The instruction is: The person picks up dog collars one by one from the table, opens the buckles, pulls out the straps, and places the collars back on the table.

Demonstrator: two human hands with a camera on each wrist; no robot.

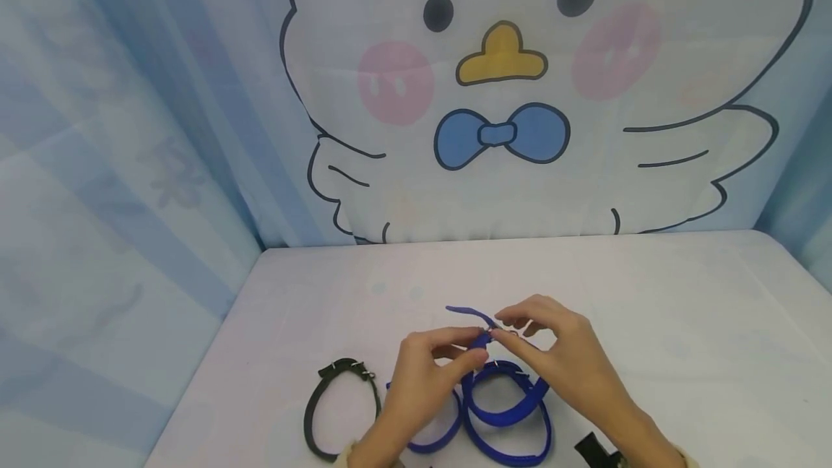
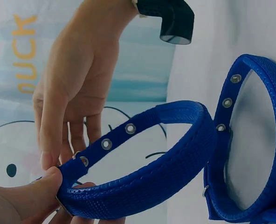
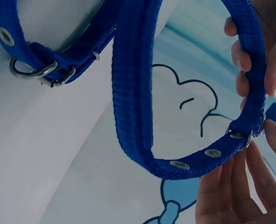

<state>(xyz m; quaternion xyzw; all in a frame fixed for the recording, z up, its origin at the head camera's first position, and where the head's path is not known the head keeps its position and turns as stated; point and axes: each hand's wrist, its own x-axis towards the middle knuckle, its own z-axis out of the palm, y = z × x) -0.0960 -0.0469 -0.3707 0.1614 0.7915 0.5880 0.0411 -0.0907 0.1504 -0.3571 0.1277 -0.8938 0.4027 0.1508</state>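
Observation:
My left hand (image 1: 425, 370) pinches a blue pet collar (image 1: 507, 416) beside its buckle, with thumb and fingers on either side of the strap. The right hand (image 1: 572, 352) holds the same collar at the metal buckle (image 3: 250, 139), thumb on one side and fingers beneath. Closed into a loop, the collar hangs above the table, its free strap end (image 1: 461, 309) sticking out past the buckle. Metal-rimmed holes (image 2: 106, 144) run along the strap. Below it, another blue collar (image 1: 507, 459) lies buckled. Fingers partly hide the buckle.
A further blue collar (image 1: 435, 446) lies behind the left wrist, partly covered. To its left is a dark green collar (image 1: 312, 410). The white table (image 1: 702, 352) meets a curtain (image 1: 403, 201) printed with a cartoon duck. A black wrist camera (image 1: 594, 451) sits by the right forearm.

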